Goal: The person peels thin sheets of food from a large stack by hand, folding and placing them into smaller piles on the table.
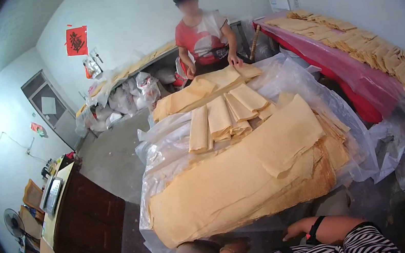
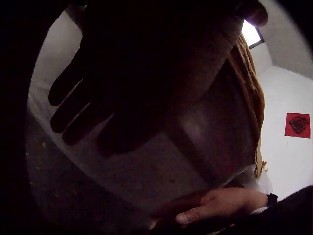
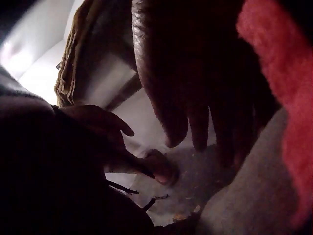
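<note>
My left hand (image 1: 237, 246) is low in front of the table edge, near my lap; its fingers hang dark and relaxed in the left wrist view, holding nothing. My right hand (image 1: 298, 228) is also below the near edge, fingers straight and pointing down in the right wrist view, nothing in its grasp. Closest to both hands lies a wide stack of thin tan sheets (image 1: 232, 189) on the plastic-covered table. A smaller loose sheet (image 1: 287, 138) covers its right part. Behind it several folded sheets (image 1: 219, 116) lie in a fanned row.
Across the table a person (image 1: 200, 33) handles another layer of tan sheets (image 1: 193, 94). Clear plastic (image 1: 164, 147) hangs over the table edges. A long bench at right bears more sheets (image 1: 355, 35). A brown cabinet (image 1: 84, 221) stands at left.
</note>
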{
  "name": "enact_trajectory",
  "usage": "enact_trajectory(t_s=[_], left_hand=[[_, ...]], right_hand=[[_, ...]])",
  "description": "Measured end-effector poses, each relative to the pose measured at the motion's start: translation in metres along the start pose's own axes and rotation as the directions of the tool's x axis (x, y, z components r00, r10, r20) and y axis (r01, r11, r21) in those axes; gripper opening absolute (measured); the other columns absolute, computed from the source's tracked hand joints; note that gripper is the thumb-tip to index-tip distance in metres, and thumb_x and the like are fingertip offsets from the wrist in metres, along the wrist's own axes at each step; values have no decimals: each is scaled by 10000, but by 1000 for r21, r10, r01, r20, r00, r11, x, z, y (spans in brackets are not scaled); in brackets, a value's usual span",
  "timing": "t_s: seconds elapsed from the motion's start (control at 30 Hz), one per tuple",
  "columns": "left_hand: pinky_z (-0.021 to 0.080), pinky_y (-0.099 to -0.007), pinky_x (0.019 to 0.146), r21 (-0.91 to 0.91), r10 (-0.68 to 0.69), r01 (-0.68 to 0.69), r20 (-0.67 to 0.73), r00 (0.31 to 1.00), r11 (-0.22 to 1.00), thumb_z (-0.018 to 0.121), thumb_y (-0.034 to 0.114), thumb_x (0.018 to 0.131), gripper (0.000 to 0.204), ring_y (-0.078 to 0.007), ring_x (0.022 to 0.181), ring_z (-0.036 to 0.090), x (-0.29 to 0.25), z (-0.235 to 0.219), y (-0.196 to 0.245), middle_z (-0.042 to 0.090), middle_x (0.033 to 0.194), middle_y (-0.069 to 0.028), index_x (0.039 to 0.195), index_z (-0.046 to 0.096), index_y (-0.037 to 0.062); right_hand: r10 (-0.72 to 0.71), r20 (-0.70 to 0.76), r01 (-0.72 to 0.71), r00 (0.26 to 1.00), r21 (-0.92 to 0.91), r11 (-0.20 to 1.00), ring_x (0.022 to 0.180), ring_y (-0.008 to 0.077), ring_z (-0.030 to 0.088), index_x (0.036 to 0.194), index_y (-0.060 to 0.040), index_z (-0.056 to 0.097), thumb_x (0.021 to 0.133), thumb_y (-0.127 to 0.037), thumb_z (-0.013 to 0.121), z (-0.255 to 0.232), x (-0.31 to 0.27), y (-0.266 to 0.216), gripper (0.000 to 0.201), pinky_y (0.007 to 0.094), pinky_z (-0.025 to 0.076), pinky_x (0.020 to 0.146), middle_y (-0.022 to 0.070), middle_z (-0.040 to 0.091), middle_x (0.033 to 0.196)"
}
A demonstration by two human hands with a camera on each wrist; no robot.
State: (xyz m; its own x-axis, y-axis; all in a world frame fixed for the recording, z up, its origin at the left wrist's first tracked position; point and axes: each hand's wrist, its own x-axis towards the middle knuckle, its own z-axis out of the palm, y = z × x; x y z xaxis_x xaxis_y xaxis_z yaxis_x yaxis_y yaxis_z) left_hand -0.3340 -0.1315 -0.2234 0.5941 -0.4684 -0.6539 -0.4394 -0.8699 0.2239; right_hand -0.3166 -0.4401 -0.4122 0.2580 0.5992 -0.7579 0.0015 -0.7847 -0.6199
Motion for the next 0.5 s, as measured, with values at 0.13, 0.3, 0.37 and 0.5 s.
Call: enact_trajectory(t_s=[0.13, 0.3, 0.37, 0.5], left_hand=[[478, -466, 1069, 9, -45, 45, 11, 999, 999, 532, 368, 972, 463, -378, 1243, 618, -12, -19, 16, 633, 1363, -203, 1348, 628, 117], [484, -486, 1055, -36, 21, -25, -110, 994, 999, 540, 371, 968, 461, -391, 1219, 630, 22, 27, -15, 648, 1331, -219, 1342, 631, 117], [482, -493, 1058, -63, 8, -11, -53, 999, 998, 543, 368, 965, 460, -395, 1213, 633, 22, 22, -11, 651, 1323, -222, 1337, 633, 113], [479, -497, 1066, -38, 30, -35, -121, 992, 999, 536, 356, 964, 462, -403, 1212, 632, 47, 46, -26, 651, 1319, -230, 1352, 628, 124]], right_hand=[[132, 55, -138, 990, 111, 984, 1158, 296, 644, 1450, -96, 567, 1004, -567, 554, -5, -21, -17, 649, 443, 472, 1012, 140, 670, 1328], [80, -31, -79, 996, 9, 997, 1125, 289, 659, 1450, -121, 574, 996, -567, 566, -2, -4, -3, 636, 436, 471, 1006, 124, 676, 1325], [42, -32, -44, 999, -64, 997, 1133, 291, 656, 1450, -130, 577, 993, -567, 570, -8, -20, -19, 632, 434, 468, 1012, 120, 672, 1333], [18, -72, -25, 997, -89, 996, 1187, 305, 629, 1444, -140, 584, 989, -573, 566, -12, -35, -30, 629, 437, 449, 1044, 125, 664, 1352]])
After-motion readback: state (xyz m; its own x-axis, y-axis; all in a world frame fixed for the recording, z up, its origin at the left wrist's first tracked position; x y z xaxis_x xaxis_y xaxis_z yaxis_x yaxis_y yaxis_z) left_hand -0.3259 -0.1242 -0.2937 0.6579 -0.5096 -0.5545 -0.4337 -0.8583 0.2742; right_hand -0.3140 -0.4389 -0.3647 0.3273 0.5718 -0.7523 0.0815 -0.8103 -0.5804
